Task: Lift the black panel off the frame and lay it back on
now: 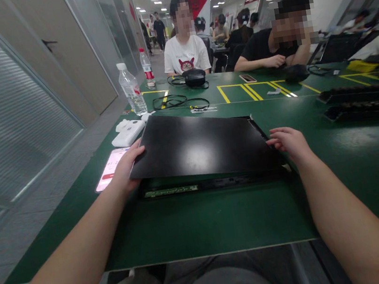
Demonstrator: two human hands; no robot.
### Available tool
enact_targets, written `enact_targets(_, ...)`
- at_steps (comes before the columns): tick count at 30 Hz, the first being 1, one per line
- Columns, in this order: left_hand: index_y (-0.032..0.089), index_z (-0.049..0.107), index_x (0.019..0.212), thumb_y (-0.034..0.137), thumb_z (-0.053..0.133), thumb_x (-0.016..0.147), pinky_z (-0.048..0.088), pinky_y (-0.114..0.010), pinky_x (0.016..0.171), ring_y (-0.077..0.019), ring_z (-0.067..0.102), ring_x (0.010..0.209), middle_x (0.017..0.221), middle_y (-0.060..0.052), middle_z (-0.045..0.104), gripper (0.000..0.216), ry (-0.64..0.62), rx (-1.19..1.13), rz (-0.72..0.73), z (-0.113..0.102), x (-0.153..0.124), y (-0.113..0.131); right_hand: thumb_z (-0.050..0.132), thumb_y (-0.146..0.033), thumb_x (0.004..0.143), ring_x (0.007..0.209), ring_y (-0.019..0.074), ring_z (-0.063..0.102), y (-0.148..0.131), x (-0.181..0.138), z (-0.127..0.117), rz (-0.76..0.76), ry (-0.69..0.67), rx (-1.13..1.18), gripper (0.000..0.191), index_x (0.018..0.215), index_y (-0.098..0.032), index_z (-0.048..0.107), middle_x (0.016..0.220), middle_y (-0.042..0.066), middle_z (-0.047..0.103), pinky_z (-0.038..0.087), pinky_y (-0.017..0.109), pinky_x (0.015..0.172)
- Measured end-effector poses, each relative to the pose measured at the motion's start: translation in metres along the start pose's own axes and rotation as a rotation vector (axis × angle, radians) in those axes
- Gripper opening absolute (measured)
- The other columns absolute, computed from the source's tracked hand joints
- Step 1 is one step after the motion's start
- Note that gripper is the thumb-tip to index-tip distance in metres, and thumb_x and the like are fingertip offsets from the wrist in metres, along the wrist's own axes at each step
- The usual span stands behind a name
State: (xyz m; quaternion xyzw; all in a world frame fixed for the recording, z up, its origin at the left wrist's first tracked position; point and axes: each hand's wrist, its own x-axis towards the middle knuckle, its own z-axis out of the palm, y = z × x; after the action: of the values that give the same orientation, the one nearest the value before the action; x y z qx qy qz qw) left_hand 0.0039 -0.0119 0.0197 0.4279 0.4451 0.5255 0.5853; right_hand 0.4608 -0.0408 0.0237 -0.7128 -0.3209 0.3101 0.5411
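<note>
A large flat black panel (pixel 200 142) lies tilted over a black tray (pixel 213 184) on the green table (pixel 202 225). My left hand (pixel 124 170) grips the panel's near left corner, thumb on top. My right hand (pixel 287 141) holds the near right edge with curled fingers. The near edge of the panel is raised a little above the tray, where a strip of green parts shows.
A phone (pixel 110 169) with a lit screen lies beside my left hand, a white device (pixel 128 133) behind it. Two water bottles (pixel 132 90), cables (pixel 178 100) and a black pouch (pixel 194 77) stand farther back. Black trays (pixel 364 99) lie at right. People sit across the table.
</note>
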Motion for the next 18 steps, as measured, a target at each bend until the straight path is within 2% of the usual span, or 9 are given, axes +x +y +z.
enact_targets(5,0.022,0.07,0.148,0.022,0.075,0.083,0.058,-0.027,0.062,-0.0287,0.079,0.092,0.118,-0.007,0.085,0.066,0.01,-0.018,-0.022,0.0025,-0.0013,0.0001,0.068,-0.011,0.07,0.047,0.0105,0.054,-0.001,-0.0006,-0.0002,-0.007,0.006,-0.028,0.018,0.086,-0.017,0.069,0.06,0.004,0.069,0.033,0.018,0.04)
enact_targets(12,0.017,0.071,0.147,0.019,0.077,0.081,0.055,-0.024,0.059,-0.0188,0.074,0.068,0.105,-0.006,0.086,0.066,0.052,0.023,-0.038,0.0086,-0.0042,0.0037,0.067,-0.013,0.067,0.054,0.013,0.06,0.001,0.0012,0.0007,-0.017,0.027,-0.05,0.018,0.085,-0.018,0.069,0.063,0.005,0.069,0.035,0.02,0.044)
enact_targets(18,0.016,0.079,0.132,0.017,0.079,0.084,0.052,-0.021,0.052,-0.0153,0.069,0.058,0.094,-0.007,0.085,0.047,0.07,0.02,-0.063,0.0096,-0.0024,0.0013,0.067,-0.016,0.066,0.059,0.0147,0.062,0.0048,0.0049,-0.0017,-0.033,0.045,-0.091,0.018,0.084,-0.018,0.07,0.065,0.006,0.07,0.039,0.022,0.049)
